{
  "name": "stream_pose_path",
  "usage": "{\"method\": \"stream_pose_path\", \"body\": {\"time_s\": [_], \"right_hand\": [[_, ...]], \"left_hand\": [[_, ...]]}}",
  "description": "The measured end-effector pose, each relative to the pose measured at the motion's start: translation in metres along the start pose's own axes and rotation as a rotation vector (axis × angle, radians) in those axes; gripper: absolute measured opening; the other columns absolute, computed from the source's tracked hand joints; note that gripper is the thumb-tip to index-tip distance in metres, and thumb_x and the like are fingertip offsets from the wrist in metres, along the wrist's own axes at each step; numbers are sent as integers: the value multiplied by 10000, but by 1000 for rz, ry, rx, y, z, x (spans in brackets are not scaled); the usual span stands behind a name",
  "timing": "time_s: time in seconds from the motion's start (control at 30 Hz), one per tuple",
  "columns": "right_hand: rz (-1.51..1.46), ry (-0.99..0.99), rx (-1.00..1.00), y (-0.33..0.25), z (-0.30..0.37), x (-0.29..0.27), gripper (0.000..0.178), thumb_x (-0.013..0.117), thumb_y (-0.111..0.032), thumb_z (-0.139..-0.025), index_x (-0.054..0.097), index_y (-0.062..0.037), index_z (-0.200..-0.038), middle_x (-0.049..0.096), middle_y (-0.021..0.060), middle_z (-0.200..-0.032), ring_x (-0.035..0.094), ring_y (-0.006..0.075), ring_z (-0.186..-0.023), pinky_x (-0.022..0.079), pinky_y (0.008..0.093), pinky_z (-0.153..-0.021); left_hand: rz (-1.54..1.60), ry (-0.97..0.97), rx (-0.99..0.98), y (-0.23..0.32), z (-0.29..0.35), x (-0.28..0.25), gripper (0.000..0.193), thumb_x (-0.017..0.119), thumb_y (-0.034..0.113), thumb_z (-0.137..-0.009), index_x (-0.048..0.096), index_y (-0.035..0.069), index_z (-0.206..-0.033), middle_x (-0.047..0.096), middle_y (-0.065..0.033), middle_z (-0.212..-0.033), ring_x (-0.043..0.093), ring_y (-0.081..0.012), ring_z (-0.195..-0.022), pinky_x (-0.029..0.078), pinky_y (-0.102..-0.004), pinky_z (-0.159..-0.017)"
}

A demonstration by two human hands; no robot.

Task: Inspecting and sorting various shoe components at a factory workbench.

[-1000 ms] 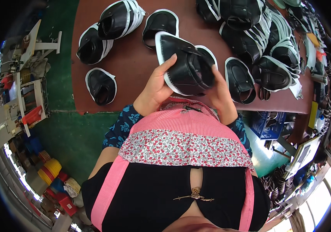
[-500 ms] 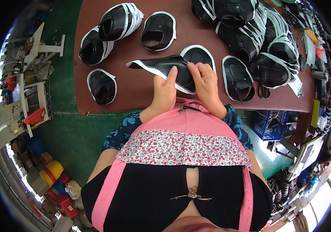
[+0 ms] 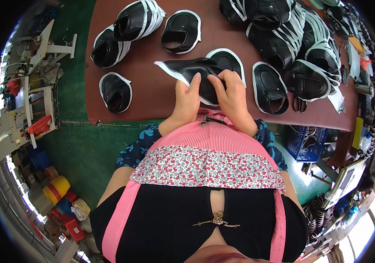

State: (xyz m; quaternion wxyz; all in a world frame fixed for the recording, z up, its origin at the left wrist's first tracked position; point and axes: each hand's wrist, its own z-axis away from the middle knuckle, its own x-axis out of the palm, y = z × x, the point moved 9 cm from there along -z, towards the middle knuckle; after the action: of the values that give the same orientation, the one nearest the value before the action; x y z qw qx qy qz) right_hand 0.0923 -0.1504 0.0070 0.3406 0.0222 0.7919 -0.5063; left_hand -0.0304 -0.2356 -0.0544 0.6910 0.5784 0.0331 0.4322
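Observation:
Between my two hands is a black shoe upper (image 3: pixel 196 66) with a white stitched edge, held on its side above the near edge of the table. My left hand (image 3: pixel 187 98) grips its lower white edge, thumb pressed against the black face. My right hand (image 3: pixel 231 94) is closed on the other end, thumb and fingers pinching the folded black material. Just behind the right hand lies another upper (image 3: pixel 228 59), partly hidden. A finished-looking black upper with a strap (image 3: pixel 270 87) rests to the right of it.
The brown table (image 3: pixel 152 103) bears single uppers at the left and a bundled pair of stacks (image 3: pixel 137 22). Large piles of uppers (image 3: pixel 279 41) fill the right side, with scissors (image 3: pixel 299 105) near them. A blue crate (image 3: pixel 306 142) stands below the table's right edge.
The held upper has been bent and creased more, its pointed end shifting right. My right thumb has moved down and inward, nearer the left thumb.

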Motion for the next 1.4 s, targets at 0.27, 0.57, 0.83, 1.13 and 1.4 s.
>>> {"method": "stream_pose_path", "body": {"time_s": [0.27,0.57,0.83,1.13,1.4], "right_hand": [[43,157,290,135,25,-18,409,711,-408,-1075,707,-1,-1035,705,130,-812,670,259,-723,541,409,-736],[468,-271,438,257,110,56,407,703,-397,-1029,551,-32,-1126,741,258,-800,745,500,-789,560,614,-675],[125,-107,336,176,81,4,228,614,-239,-1094,558,-21,-1056,645,163,-619,668,295,-499,517,498,-529],[-1560,-267,1254,96,78,40,581,508,-503,-1157,628,-21,-1458,753,159,-1311,725,282,-1194,567,467,-1033],[-1418,-79,878,83,33,17,349,609,-164,-1129,614,20,-1426,726,186,-1386,720,305,-1273,576,473,-1130]], "left_hand": [[73,-13,-72,-12,-7,-81,275,668,189,-1125,686,33,-1350,770,-48,-1245,722,-139,-1119,573,-323,-997],[-178,576,-273,-160,-8,-453,370,690,315,-1108,665,47,-1362,740,-117,-1200,685,-242,-1188,535,-424,-1036],[-213,-62,-401,-82,-23,-120,469,607,425,-1142,668,60,-1428,759,-64,-1319,702,-161,-1185,543,-340,-1029],[657,-192,-653,-33,-4,-16,349,668,244,-1117,696,-25,-1338,781,-134,-1268,762,-268,-1160,599,-455,-1087],[-149,263,-105,-28,-4,-92,253,627,291,-1147,740,77,-1221,690,-70,-1282,654,-149,-1151,539,-342,-985]]}}
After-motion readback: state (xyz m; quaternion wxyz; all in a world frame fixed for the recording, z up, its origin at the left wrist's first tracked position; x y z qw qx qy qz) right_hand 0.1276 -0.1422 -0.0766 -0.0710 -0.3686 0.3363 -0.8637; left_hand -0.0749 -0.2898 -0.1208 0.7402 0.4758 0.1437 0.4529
